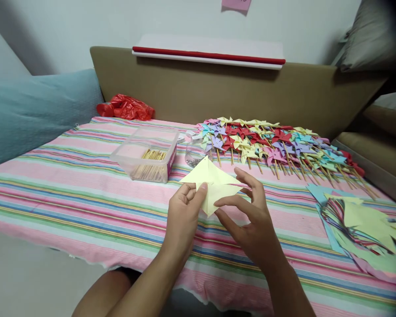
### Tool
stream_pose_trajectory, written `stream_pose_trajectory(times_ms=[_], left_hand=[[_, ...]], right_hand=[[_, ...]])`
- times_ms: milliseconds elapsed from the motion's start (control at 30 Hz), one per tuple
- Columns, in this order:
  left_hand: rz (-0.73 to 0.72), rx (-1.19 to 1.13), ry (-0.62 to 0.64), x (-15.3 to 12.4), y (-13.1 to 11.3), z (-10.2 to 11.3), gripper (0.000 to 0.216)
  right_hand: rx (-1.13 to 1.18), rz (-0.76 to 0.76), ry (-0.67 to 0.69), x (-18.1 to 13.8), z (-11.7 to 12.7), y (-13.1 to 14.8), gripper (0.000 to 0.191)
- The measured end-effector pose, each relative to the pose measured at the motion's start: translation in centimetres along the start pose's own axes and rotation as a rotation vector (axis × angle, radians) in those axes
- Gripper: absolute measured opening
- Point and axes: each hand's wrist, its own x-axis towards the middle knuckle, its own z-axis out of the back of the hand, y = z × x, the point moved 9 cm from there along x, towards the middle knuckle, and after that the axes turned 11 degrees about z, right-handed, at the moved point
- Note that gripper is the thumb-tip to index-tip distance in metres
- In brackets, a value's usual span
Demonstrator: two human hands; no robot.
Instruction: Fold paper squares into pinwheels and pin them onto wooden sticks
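Note:
A pale yellow cut paper square [213, 182] is held up above the striped tablecloth [69, 193], its corners partly folded toward the middle. My left hand [185, 211] pinches its lower left part between thumb and fingers. My right hand [251, 220] grips the right side, thumb on the paper and index finger raised over a folded flap.
A clear plastic box of wooden sticks [148, 156] stands behind my hands. A small clear container [194, 155] sits beside it. Several finished paper pinwheels [270, 143] lie in rows at the back right. A stack of cut coloured sheets [366, 229] lies at right. A red bag [125, 107] is at the back.

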Motion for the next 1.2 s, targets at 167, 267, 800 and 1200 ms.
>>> stream_pose_trajectory(times_ms=[167, 267, 800, 1200], left_hand=[[-0.039, 0.035, 0.017, 0.0, 0.0, -0.2, 0.021], [-0.051, 0.055, 0.015, 0.1, 0.0, -0.2, 0.021], [-0.079, 0.161, 0.049, -0.5, 0.4, -1.4, 0.022], [-0.086, 0.134, 0.044, -0.5, 0.3, -1.4, 0.023]], right_hand=[[0.052, -0.002, 0.01, 0.1, 0.0, 0.0, 0.005], [0.09, -0.045, -0.018, 0.1, 0.1, -0.3, 0.005], [0.295, -0.417, -0.286, -1.5, 0.4, -3.8, 0.013], [0.318, -0.413, -0.295, -1.5, -0.1, -4.0, 0.015]])
